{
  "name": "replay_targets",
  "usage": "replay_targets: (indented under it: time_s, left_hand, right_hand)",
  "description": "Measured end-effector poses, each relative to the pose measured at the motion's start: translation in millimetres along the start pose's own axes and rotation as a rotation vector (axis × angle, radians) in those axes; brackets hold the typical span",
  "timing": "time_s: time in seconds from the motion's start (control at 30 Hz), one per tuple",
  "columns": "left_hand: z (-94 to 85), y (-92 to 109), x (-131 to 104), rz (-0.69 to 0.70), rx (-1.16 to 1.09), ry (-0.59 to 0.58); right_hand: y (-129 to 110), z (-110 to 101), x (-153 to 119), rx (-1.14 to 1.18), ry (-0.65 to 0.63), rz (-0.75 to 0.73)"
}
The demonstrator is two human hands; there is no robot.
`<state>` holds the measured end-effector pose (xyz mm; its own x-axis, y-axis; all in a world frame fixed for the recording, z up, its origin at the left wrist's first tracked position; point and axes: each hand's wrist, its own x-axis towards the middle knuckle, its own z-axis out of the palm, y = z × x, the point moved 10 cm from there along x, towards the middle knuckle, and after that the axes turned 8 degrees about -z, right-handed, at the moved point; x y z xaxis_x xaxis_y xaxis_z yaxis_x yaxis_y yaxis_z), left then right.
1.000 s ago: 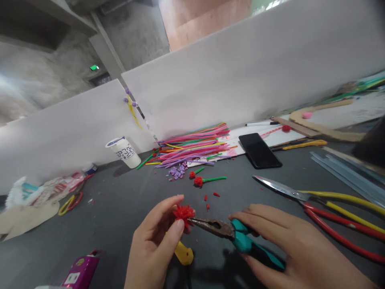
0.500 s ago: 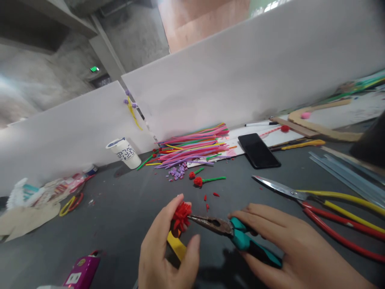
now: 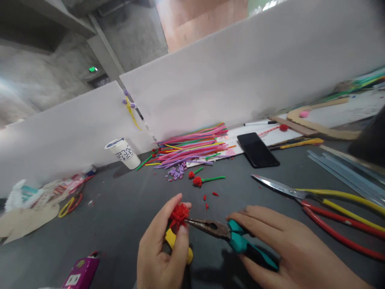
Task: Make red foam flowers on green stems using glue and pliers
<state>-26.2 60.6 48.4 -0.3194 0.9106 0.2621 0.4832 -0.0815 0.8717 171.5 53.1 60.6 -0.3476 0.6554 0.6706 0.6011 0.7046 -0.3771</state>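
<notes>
Between the thumb and fingers of my left hand [image 3: 162,245] is a red fuzzy flower [image 3: 179,215]. A yellow object [image 3: 171,238] shows under the flower, partly hidden by my thumb. My right hand [image 3: 279,237] grips the teal and black handles of needle-nose pliers [image 3: 212,228], whose tips touch the flower's right side. Beyond my hands, a small red flower on a green stem [image 3: 197,182] lies on the dark table, with a shorter one beside it. A few red scraps [image 3: 215,194] lie nearer.
Large scissors [image 3: 294,193] with red and yellow handles lie at right. Behind are a black phone [image 3: 258,150], a bundle of colourful pipe cleaners [image 3: 192,146], purple bits [image 3: 177,171] and a white cup [image 3: 124,153]. A purple device [image 3: 82,271] sits front left.
My left thumb has moved up and closed in against the flower, covering part of the yellow object. The flower and plier tips have shifted slightly left and down.
</notes>
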Motion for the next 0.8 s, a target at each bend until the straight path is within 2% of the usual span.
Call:
replay_targets:
  time_s: [0.2,0.37,0.53,0.8]
  left_hand:
    - [2.1,-5,3,-0.103,-0.117,-0.073]
    - [12.4,-20,7,-0.277,-0.328,-0.212]
    - [12.0,-23,10,-0.313,-0.391,-0.195]
    - [10.8,-20,9,-0.295,-0.342,-0.192]
  right_hand:
    - [4,11,-8,0.024,-0.074,0.028]
    - [-1,6,-6,-0.102,-0.015,-0.034]
    - [-3,-2,-1,-0.153,0.026,-0.074]
    - [-3,2,-7,-0.154,0.008,-0.072]
